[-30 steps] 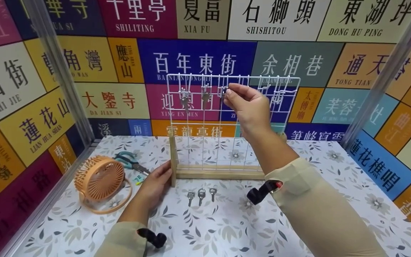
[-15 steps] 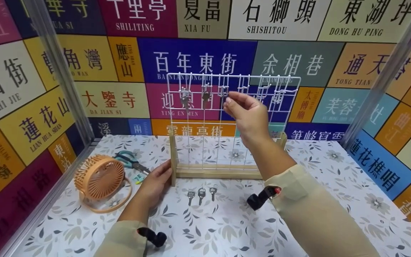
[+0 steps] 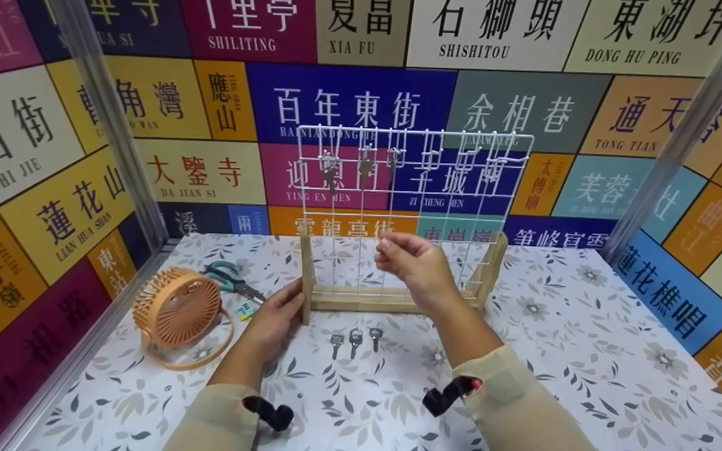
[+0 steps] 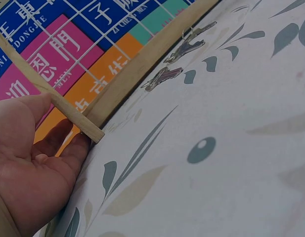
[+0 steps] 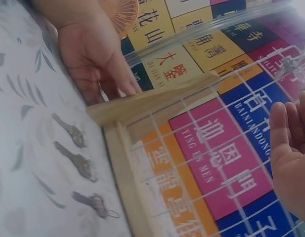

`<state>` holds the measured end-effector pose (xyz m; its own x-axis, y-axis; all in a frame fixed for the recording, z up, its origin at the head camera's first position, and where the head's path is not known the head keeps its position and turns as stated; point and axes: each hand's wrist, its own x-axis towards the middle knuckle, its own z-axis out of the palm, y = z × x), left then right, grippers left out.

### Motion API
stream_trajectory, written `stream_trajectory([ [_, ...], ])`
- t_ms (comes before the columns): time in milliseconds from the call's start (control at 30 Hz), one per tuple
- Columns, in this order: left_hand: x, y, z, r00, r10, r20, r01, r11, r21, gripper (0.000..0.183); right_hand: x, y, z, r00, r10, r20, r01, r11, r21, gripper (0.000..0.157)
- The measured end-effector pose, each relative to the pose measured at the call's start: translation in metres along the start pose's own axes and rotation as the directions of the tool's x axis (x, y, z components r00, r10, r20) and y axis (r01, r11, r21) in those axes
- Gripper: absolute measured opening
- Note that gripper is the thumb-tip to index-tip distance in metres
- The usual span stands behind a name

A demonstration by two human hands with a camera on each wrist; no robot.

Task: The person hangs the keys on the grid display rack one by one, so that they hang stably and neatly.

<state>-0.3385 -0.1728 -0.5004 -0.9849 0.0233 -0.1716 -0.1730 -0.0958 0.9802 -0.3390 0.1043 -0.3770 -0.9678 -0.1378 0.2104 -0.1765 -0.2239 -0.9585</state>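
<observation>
A white wire grid rack (image 3: pixel 398 306) with a wooden base and side posts stands on the table. My left hand (image 3: pixel 276 319) grips its left wooden post (image 4: pixel 75 112) low down, thumb on one side and fingers on the other. Loosely curled, my right hand (image 3: pixel 420 269) hovers before the lower grid with nothing visible in its fingers. On the upper hooks at the left hang a first key (image 3: pixel 330 174), a second key (image 3: pixel 366 166) and a third, darker key (image 3: pixel 393 164). Three more keys (image 3: pixel 355 341) lie in a row before the base.
An orange desk fan (image 3: pixel 182 313) stands left of the rack. Teal-handled pliers (image 3: pixel 228 277) and a small green-and-yellow packet (image 3: pixel 246 311) lie behind my left forearm. More hooks (image 3: pixel 467 156) line the grid's right side. Panels with printed signs (image 3: pixel 348 103) enclose the table.
My right hand has come away from the third hook and moved down in front of the grid, leaving a key hanging there. The left hand stays on the post.
</observation>
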Motion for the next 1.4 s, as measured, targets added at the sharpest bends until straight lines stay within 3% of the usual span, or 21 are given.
stream_trajectory([
  [133,-0.001,0.000,0.000,1.000,-0.010,-0.013,0.010,1.000,-0.002,0.045,-0.004,0.023,-0.005,0.998,0.054,0.016,-0.054,0.998,0.015,0.021],
  [367,0.002,-0.002,0.000,0.999,0.032,-0.016,-0.032,0.999,-0.024,0.047,-0.007,0.052,-0.012,0.989,0.148,-0.002,-0.148,0.989,-0.019,0.026],
  [567,0.002,-0.002,-0.001,1.000,-0.012,-0.025,0.012,1.000,-0.012,0.045,-0.009,0.074,-0.021,0.977,0.215,0.003,-0.214,0.972,-0.095,0.033],
  [833,0.002,0.001,-0.001,0.999,-0.033,-0.021,0.032,0.999,-0.024,0.045,-0.009,0.096,-0.036,0.961,0.275,0.008,-0.256,0.906,-0.336,0.031],
  [1067,0.003,0.000,-0.003,1.000,-0.025,-0.012,0.025,0.999,-0.029,0.045,-0.007,0.110,-0.051,0.946,0.325,0.004,-0.295,0.865,-0.405,0.032],
  [1233,0.003,-0.001,-0.001,1.000,0.003,-0.002,-0.003,0.999,-0.046,0.046,-0.007,0.116,-0.057,0.943,0.328,0.049,-0.272,0.850,-0.451,0.032],
  [1400,0.003,-0.003,0.000,1.000,0.021,-0.001,-0.021,0.998,-0.056,0.047,-0.009,0.117,-0.059,0.950,0.297,0.093,-0.193,0.796,-0.574,0.033],
])
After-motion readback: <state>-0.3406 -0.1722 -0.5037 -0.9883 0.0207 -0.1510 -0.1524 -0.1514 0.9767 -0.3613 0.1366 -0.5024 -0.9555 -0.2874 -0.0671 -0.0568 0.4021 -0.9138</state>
